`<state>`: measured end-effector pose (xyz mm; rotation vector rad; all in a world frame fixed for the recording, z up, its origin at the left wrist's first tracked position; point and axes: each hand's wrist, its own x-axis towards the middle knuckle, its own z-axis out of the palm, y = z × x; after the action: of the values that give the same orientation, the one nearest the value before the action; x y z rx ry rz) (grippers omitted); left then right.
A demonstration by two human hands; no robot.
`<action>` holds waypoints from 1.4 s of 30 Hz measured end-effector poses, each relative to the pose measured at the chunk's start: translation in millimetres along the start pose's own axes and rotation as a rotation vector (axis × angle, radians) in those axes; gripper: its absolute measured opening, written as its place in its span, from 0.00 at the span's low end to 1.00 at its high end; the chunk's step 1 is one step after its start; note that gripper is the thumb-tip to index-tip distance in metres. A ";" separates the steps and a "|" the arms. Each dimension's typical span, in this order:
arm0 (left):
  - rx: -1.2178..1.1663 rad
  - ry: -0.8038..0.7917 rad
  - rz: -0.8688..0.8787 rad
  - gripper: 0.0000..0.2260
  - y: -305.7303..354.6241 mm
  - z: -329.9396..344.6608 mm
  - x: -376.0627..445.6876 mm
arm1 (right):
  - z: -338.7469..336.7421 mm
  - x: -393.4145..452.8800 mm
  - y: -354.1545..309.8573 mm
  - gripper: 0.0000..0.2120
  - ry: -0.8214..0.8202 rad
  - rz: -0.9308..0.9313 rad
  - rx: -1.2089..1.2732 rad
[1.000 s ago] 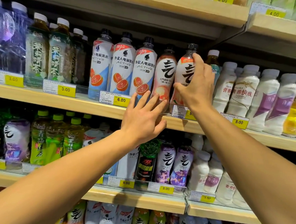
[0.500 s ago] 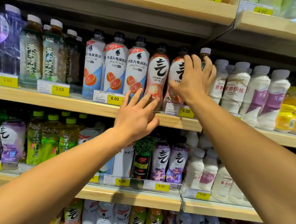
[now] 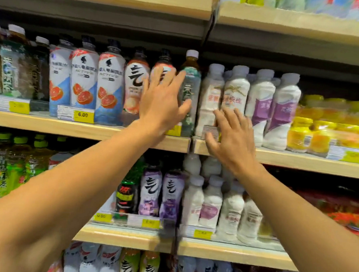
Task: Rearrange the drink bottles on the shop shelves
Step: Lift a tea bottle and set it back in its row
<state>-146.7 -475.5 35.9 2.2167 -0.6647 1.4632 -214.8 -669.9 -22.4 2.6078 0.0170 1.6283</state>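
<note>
On the middle shelf [image 3: 87,131], drink bottles stand in a front row behind yellow price tags, one of which reads 6.00 [image 3: 83,114]. Three white-and-blue bottles with grapefruit slices [image 3: 84,76] carry Chinese characters and the word ACTIVE, though motion blur softens the print. Beside them to the right stand two white bottles with a large black brush-stroke character [image 3: 135,81], the second partly covered by the left hand [image 3: 162,102]. That hand is spread flat with fingers splayed, grasping nothing; whether its palm touches the bottle behind it cannot be told. Just right of it a dark tea bottle with a white cap and teal label [image 3: 190,82] stands upright at the end of this shelf section, its label too blurred to read. The right hand [image 3: 233,136] is also released, fingers fanned out in front of the white milk-drink bottles [image 3: 235,91], which bear red Chinese characters, and those next to them have purple label bands [image 3: 279,112]. Yellow packs [image 3: 312,132] lie further right. At far left stand tea bottles with green vertical writing [image 3: 8,72]. Below, the lower shelf [image 3: 119,236] holds green-capped green tea bottles [image 3: 2,168], two purple bottles with the same brush character [image 3: 161,195] and more white milk-drink bottles [image 3: 212,200].
</note>
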 end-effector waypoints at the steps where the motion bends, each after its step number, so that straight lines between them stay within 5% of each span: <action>1: 0.062 -0.016 0.008 0.33 41.5 15.5 9.4 | -4.3 -10.7 44.4 0.32 0.009 -0.006 0.038; 2: 0.107 -0.016 0.005 0.33 81.7 30.5 19.4 | -10.4 -20.6 86.2 0.31 0.019 -0.036 0.039; 6: 0.207 -0.022 -0.083 0.38 76.2 33.5 39.0 | -5.4 -29.7 79.8 0.37 -0.022 -0.224 -0.075; 18: 0.261 0.093 -0.096 0.42 91.3 44.1 29.0 | -5.9 -28.7 80.1 0.44 -0.110 -0.213 -0.081; 34: -0.172 0.315 0.189 0.38 112.5 4.4 17.8 | -24.2 -22.8 76.7 0.45 -0.265 -0.184 -0.044; 42: -0.393 0.375 0.011 0.40 77.9 -68.5 -13.1 | -35.2 -20.1 21.1 0.41 -0.278 -0.091 0.009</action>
<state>-247.2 -497.3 54.6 1.5948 -0.7583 1.5415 -255.8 -690.1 -23.7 2.7703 0.1264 1.2291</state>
